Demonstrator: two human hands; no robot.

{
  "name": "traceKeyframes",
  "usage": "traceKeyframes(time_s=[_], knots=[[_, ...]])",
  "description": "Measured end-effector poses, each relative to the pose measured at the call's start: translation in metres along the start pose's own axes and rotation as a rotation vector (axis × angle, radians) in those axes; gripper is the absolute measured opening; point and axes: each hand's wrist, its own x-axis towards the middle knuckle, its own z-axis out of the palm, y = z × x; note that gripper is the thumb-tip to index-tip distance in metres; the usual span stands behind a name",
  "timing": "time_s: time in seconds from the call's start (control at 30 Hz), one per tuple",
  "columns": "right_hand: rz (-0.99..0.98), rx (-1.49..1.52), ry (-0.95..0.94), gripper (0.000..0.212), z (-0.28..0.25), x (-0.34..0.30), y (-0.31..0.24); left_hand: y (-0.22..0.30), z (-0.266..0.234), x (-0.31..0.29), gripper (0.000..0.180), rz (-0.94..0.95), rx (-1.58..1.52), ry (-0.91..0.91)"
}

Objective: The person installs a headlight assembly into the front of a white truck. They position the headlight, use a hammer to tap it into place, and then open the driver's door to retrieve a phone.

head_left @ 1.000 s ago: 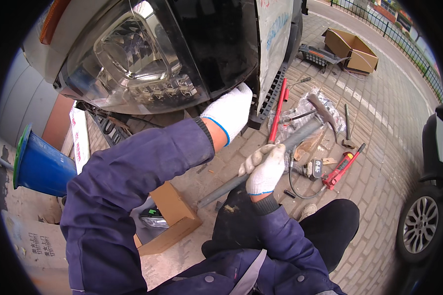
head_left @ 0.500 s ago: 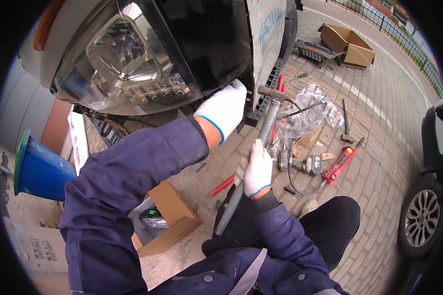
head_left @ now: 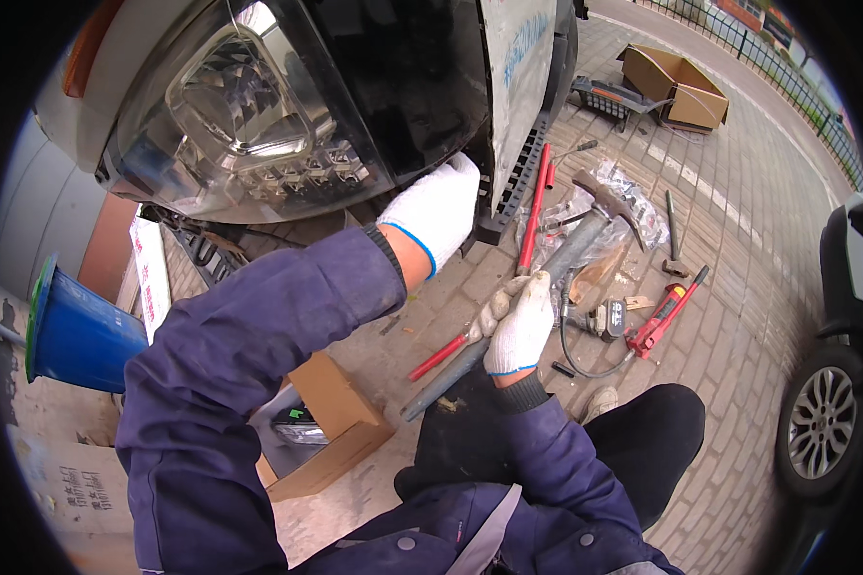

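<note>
My right hand (head_left: 522,331), in a white knit glove, is closed around the grey metal handle of a hammer (head_left: 451,379). The handle slants from above my knee up to the right, where the claw head lies over clear plastic wrap (head_left: 642,206). My left hand (head_left: 433,213), gloved alike, is raised against the lower edge of a glossy black panel (head_left: 403,77) on a vehicle front. Its fingertips are hidden at that edge. Beside the panel is a large clear headlight (head_left: 244,115).
On the paving lie a red-handled tool (head_left: 535,216), another hammer (head_left: 674,240), a cordless tool (head_left: 606,319) and a red hydraulic hand pump (head_left: 662,321) with a hose. An open cardboard box (head_left: 340,431) stands near my left arm, a blue bin (head_left: 86,326) farther left. A car wheel (head_left: 821,412) stands at right.
My right hand and the hammer have moved right; the hammer has swung clockwise, its head away from the panel and its handle end to the left. My left hand stays in place.
</note>
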Motion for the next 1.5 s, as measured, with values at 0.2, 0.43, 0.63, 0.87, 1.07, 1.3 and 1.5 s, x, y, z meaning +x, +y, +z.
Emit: traceKeyframes(time_s=[0.2,0.43,0.63,0.87,1.07,1.3,1.5], knots=[[0.193,-0.258,-0.133,0.042,0.005,-0.006,0.004,-0.003,0.01,0.0,0.047,0.001,-0.083,0.12],[-0.202,0.159,-0.042,0.04,-0.005,0.002,-0.009,-0.006,0.017,-0.001,0.046,0.066,0.097,0.142],[0.087,-0.331,-0.185,0.035,0.005,-0.004,0.008,-0.004,0.014,0.0,0.047,0.005,-0.063,0.13],[-0.33,0.274,-0.091,0.046,-0.008,0.006,-0.039,-0.001,0.008,-0.001,0.047,0.081,0.237,0.056],[0.105,-0.273,-0.157,0.038,0.004,0.003,-0.005,-0.002,0.006,0.0,0.048,0.007,-0.037,0.041],[-0.303,0.195,-0.003,0.046,-0.008,0.012,-0.029,0.0,0.005,-0.002,0.05,0.049,0.149,0.005],[0.237,-0.288,-0.055,0.034,0.005,0.001,-0.004,-0.003,0.007,0.0,0.048,0.035,0.0,0.129]])
